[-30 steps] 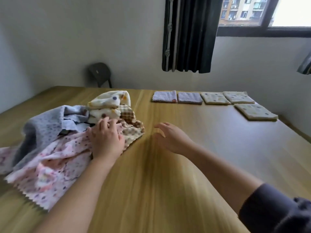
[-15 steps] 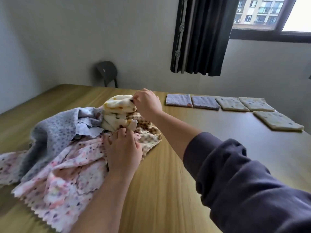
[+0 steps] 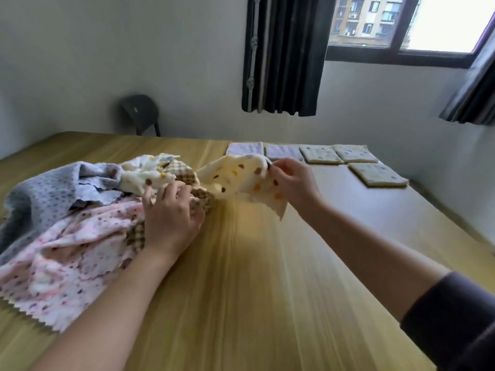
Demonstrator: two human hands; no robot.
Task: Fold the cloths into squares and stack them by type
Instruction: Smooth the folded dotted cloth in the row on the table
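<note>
A heap of unfolded cloths lies at the left of the wooden table point(image 3: 267, 277): a grey dotted cloth point(image 3: 45, 191), a pink speckled cloth point(image 3: 72, 250), a brown checked cloth point(image 3: 187, 175) and a cream spotted cloth point(image 3: 144, 175). My left hand point(image 3: 171, 215) presses down on the heap, fingers spread over the checked and cream cloths. My right hand point(image 3: 292, 180) pinches the corner of another cream spotted cloth point(image 3: 241, 180), lifted off the heap and hanging in the air to its right. Folded squares sit at the far right: two lilac squares point(image 3: 245, 148) point(image 3: 281, 151) and three cream squares point(image 3: 320, 153) point(image 3: 353, 152) point(image 3: 377, 174).
A dark chair point(image 3: 140, 113) stands behind the table's far left edge by the wall. Dark curtains point(image 3: 284, 54) hang beside a window point(image 3: 401, 22) at the back right. The wall runs close along the table's right side.
My right hand has pulled the cream spotted cloth off the top of the heap and carried it right and up. My left hand stayed pressed on the heap.
</note>
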